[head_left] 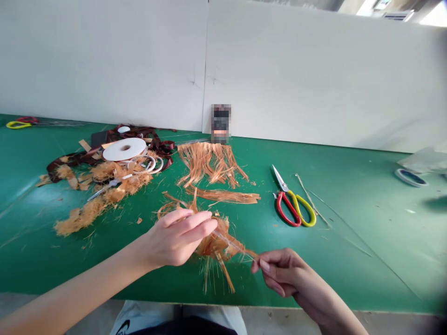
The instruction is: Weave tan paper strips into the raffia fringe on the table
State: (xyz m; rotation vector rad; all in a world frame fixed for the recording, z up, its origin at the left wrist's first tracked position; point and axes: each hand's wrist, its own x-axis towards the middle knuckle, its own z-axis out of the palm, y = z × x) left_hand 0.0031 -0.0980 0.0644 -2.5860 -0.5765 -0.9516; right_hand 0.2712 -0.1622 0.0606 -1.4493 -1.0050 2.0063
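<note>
Two bare hands work over a green counter [363, 246]. Far left, yellow-and-red-handled scissors [21, 123] lie near the edge; next, a white ribbon spool [124, 149] sits on dark ribbon [153, 147] beside shredded orange fibre [104, 197]. Mid-counter lies a fringed orange strand bundle [209, 163]. Front centre, the left hand [178, 237] has its grip pressed together on an orange fibre tuft [218, 246], held above the counter; the right hand [286, 279] has its grip pinching the tuft's thin end. Further right lie red-and-yellow scissors [293, 207], then a tape roll [411, 177].
</note>
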